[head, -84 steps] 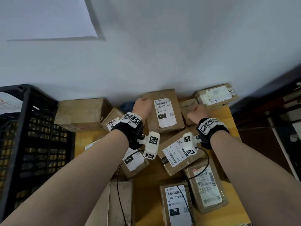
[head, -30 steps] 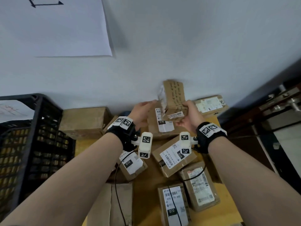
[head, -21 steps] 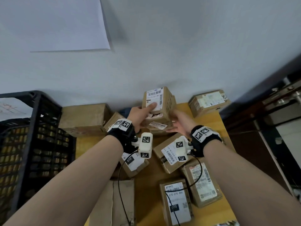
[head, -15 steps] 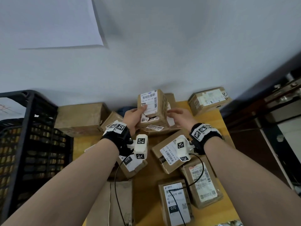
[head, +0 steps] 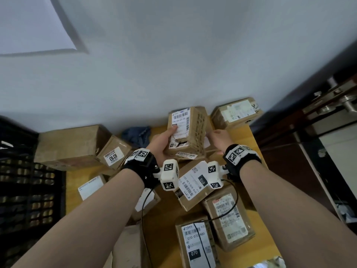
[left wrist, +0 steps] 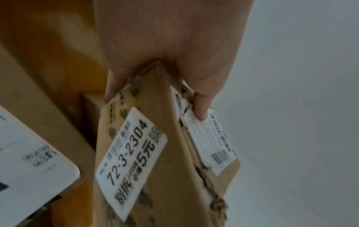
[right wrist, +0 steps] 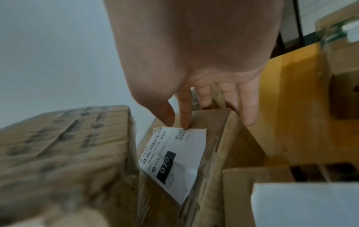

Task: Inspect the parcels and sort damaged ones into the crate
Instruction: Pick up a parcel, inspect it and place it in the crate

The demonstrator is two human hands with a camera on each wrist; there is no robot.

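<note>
Your left hand (head: 161, 144) grips the torn-label parcel (head: 188, 132), thumb on its label. Your right hand (head: 217, 137) hangs slack-fingered beside it, holding nothing, over the parcel marked 070 (right wrist: 174, 162).

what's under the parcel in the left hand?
A 070-labelled parcel lies below the held parcel, which the left hand grips. The rest beneath is covered.

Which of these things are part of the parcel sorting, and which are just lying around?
Part of the job:
- held parcel, torn label, gripped by left hand
- right hand, open beside it
- other parcels on the table
- black crate

Just lying about:
- blue cloth
- paper sheet on wall
</note>
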